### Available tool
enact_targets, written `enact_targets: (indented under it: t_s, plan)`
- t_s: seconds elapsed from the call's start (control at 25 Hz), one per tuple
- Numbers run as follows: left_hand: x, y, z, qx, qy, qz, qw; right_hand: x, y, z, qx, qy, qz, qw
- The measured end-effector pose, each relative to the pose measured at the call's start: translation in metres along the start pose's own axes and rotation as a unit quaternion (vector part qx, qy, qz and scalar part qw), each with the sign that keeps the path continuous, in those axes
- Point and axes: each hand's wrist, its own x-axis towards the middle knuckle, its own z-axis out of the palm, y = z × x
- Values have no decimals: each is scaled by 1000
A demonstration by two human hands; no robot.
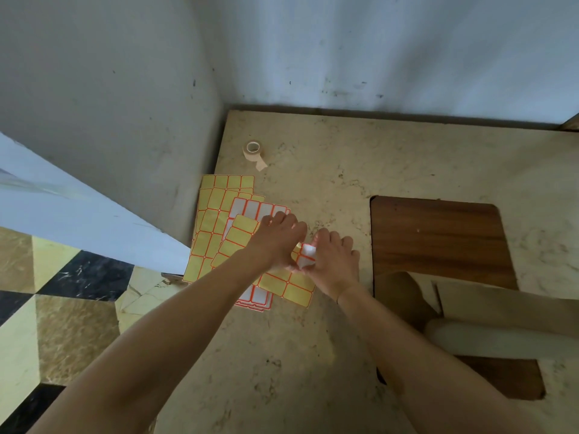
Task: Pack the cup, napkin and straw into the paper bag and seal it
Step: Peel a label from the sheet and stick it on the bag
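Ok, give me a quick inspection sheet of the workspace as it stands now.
Surface: beige marbled table, with a dark wood inset panel.
Job's things: paper bag at the right edge with a white cup below it; napkin and straw not seen.
Clutter: label sheets, yellow and white, overlapping; tape roll behind them.
Grippers: left hand and right hand together pinch a white label.
Cables: nothing seen.
Surroundings: grey wall; patterned tile floor on the left.
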Motion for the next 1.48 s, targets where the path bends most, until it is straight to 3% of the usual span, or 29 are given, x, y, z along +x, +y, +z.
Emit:
enact_targets:
  t_s: [0.12, 0.24, 0.36, 0.64, 0.8, 1.04, 1.12, 1.2, 1.48]
  plan:
    - [-6, -1, -5, -20, 8, 15, 1000, -6, 4, -3, 58, -26, 5, 998]
    - [-19, -10, -17, -130, 15, 18, 991, -17, 6, -16, 242, -42, 45, 968]
    - [-40, -18, -37, -289, 30, 0, 957, -32, 5, -34, 398, -44, 62, 914]
    - [-111, -9, -56, -457, 164, -42, 873, -81, -6, -89, 501, -62, 43, 862]
    - [-148, 6, -58, -444, 206, -22, 872, -110, -14, -113, 534, -61, 21, 843]
    - [-176, 23, -62, -368, 218, -16, 904, -142, -10, -126, 509, -85, -14, 857]
    - [-177, 31, -60, -281, 272, -21, 920, -148, -6, -127, 495, -84, -24, 864]
    - [-177, 46, -59, -233, 330, -10, 915, -154, -2, -126, 494, -75, -36, 866]
    - [-179, 83, -70, -343, 312, 14, 886, -160, 7, -130, 510, -68, -71, 855]
